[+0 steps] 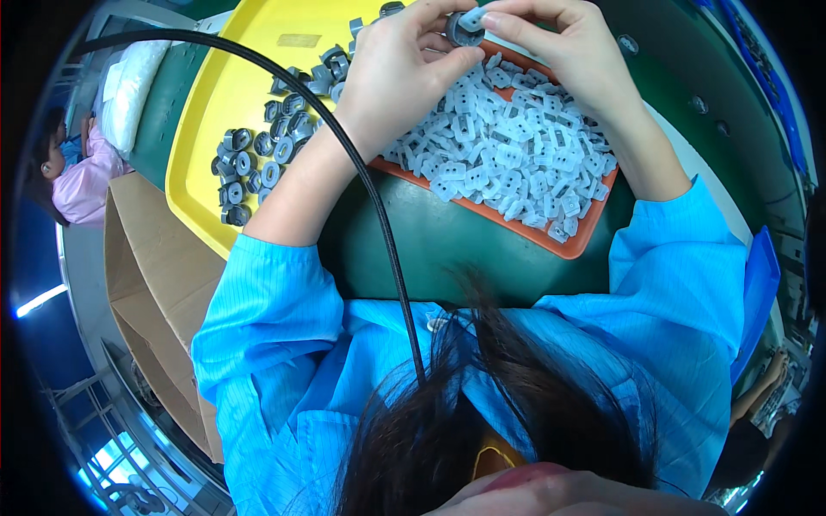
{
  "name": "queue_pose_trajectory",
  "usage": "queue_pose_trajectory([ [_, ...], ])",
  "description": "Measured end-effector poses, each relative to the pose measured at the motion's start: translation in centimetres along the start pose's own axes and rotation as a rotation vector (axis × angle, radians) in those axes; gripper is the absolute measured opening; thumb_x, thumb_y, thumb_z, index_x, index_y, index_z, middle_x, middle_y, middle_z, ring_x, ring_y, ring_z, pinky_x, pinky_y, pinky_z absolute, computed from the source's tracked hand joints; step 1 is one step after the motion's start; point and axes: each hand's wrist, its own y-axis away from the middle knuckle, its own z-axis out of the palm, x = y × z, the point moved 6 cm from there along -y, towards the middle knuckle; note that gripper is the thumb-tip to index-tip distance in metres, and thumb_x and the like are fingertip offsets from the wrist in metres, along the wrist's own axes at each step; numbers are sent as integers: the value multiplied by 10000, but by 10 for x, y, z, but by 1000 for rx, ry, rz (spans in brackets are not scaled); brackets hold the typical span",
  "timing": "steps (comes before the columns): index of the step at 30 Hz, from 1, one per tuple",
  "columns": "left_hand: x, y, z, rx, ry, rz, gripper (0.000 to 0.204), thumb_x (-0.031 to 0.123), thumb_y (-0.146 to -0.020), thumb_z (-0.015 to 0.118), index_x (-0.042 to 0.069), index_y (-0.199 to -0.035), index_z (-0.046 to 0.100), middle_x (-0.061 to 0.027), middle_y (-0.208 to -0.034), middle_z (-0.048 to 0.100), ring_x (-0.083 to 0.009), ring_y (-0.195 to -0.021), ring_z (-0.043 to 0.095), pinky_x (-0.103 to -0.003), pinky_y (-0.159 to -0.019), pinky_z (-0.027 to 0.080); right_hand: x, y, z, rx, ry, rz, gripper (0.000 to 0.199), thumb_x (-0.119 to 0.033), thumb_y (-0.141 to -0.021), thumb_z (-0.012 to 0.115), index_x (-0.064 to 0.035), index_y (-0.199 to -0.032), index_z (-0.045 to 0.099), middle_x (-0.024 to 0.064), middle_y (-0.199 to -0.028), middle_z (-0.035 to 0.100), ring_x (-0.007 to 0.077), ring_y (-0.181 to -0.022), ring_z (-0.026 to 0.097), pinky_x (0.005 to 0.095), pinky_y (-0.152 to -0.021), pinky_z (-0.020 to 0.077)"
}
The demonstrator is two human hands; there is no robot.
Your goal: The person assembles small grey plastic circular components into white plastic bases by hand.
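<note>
At the top middle, my left hand (387, 82) grips a dark grey round plastic cap (465, 33) between thumb and fingers. Pinched in my right hand (572, 60) is a small translucent white plastic piece with holes (472, 17), set against the mouth of the cap. How deep it sits inside cannot be made out. Beneath both hands, a heap of similar white pieces (508, 155) fills an orange tray (564, 250). To the left, a yellow tray (258, 52) carries many loose grey caps (243, 162), partly hidden behind my left hand and forearm.
A black cable (374, 185) arcs across my left forearm. The trays rest on a green tabletop (387, 245). An open cardboard box (163, 275) stands at the left, near a person in pink (90, 181). A blue plastic bin (759, 292) is at my right elbow.
</note>
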Motion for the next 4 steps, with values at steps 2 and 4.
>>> queue_pose_trajectory([
  [2,-7,2,0,17,58,33,437,-41,-922,689,-73,-1341,569,-137,-1114,713,-164,-1003,715,-288,-860,586,-10,4,3,31,232,-199,147,-134,-923,767,-1,-982,788,55,-849,727,79,-757,654,234,-657,500],
  [4,-9,2,0,1,58,93,479,17,-917,730,-61,-1358,562,-147,-1139,716,-164,-994,715,-272,-845,581,-16,8,2,32,389,-354,133,-148,-920,770,-32,-976,801,58,-919,724,69,-752,656,223,-631,480],
])
